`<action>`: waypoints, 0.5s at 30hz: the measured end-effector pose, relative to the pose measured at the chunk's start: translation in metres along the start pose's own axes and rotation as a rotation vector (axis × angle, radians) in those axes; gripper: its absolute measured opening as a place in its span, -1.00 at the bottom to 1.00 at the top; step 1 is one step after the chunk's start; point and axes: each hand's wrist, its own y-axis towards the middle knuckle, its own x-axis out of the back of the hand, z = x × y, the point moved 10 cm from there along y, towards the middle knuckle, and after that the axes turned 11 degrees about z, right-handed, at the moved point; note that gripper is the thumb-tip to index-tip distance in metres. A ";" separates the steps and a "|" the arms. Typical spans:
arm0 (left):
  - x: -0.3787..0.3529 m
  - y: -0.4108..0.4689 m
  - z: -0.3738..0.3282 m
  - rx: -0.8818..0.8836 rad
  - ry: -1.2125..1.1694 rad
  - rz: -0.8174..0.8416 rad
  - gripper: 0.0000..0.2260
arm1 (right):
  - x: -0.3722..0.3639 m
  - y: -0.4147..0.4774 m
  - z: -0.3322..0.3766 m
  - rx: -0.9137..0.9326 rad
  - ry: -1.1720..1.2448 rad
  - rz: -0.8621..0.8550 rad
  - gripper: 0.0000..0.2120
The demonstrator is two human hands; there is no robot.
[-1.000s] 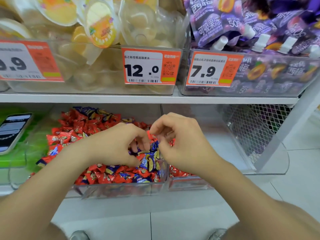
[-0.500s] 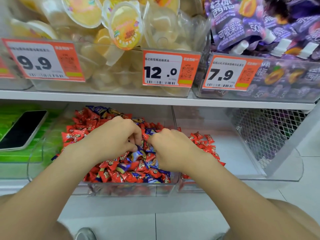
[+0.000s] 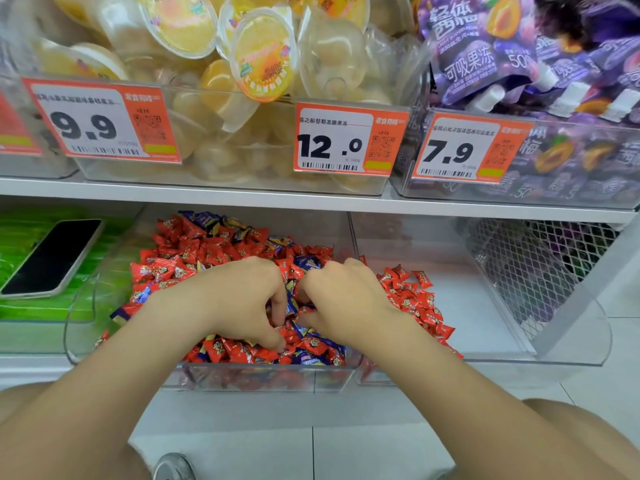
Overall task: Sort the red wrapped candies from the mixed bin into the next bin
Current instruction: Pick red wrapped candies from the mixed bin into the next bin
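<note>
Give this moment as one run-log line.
left hand: in mixed bin | right hand: in mixed bin | next bin: red candies only | grasp: unclear

This is a shop, in a sweets aisle. Across the upper half of the frame a white shelf carries clear tubs. Each is fronted by an orange-and-white label with a barcode and a square code: a 9.9 tag at upper left, a 12.0 tag in the middle, a 7.9 tag at upper right. The tubs are piled with identical goods, jelly cups at upper centre and purple pouches at upper right. Below, at centre, a clear bin is heaped with loose wrapped candies.
</note>
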 end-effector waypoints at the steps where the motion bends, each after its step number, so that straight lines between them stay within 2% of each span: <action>1: -0.001 0.000 -0.003 -0.022 -0.001 0.000 -0.77 | -0.001 0.001 0.000 0.000 -0.023 0.001 -0.83; 3: 0.001 -0.002 -0.004 -0.044 -0.017 -0.018 -0.91 | -0.002 0.002 -0.001 -0.010 -0.058 -0.005 -0.93; 4: 0.004 -0.003 -0.002 -0.043 -0.043 -0.045 -0.92 | -0.001 0.001 -0.002 -0.016 -0.061 -0.011 -0.91; 7: 0.022 -0.008 0.007 -0.016 -0.110 -0.196 -0.74 | 0.005 -0.002 -0.006 -0.024 0.040 -0.046 -0.90; 10: 0.036 -0.014 0.016 0.001 -0.115 -0.343 -0.57 | 0.020 -0.008 -0.016 -0.032 0.334 -0.109 -0.94; 12: 0.034 -0.015 0.023 0.037 -0.105 -0.332 -0.51 | 0.028 -0.014 -0.023 -0.028 0.441 -0.149 -0.91; 15: 0.025 -0.014 0.021 0.026 -0.085 -0.232 -0.68 | 0.033 -0.021 -0.023 0.028 0.415 -0.126 -0.90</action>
